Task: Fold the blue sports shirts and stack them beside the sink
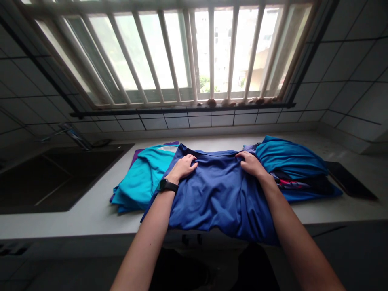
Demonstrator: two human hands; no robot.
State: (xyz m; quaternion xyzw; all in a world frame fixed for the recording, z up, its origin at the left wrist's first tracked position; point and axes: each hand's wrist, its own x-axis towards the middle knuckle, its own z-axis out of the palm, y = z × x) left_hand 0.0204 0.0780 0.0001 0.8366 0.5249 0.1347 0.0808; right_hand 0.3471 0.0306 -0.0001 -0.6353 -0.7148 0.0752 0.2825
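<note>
A dark blue garment [212, 194], rumpled, is spread on the white counter, its lower part draping over the front edge. I cannot tell exactly what kind of clothing it is. My left hand [184, 166], with a black watch on the wrist, has its fingers curled on the cloth near the upper left corner. At the upper right, my right hand [250, 163] pinches the far edge of the same garment. Under its left side lies a stack of folded turquoise clothes [142, 173]. A pile of teal and patterned clothes [291, 157] sits beside my right forearm.
To the left, a dark sink [60, 173] with a faucet [77, 136] is set into the counter [100, 224]. A flat black object [351, 182] lies right of the clothes pile. Behind the counter are tiled walls and a barred window [182, 56], with small objects along its sill.
</note>
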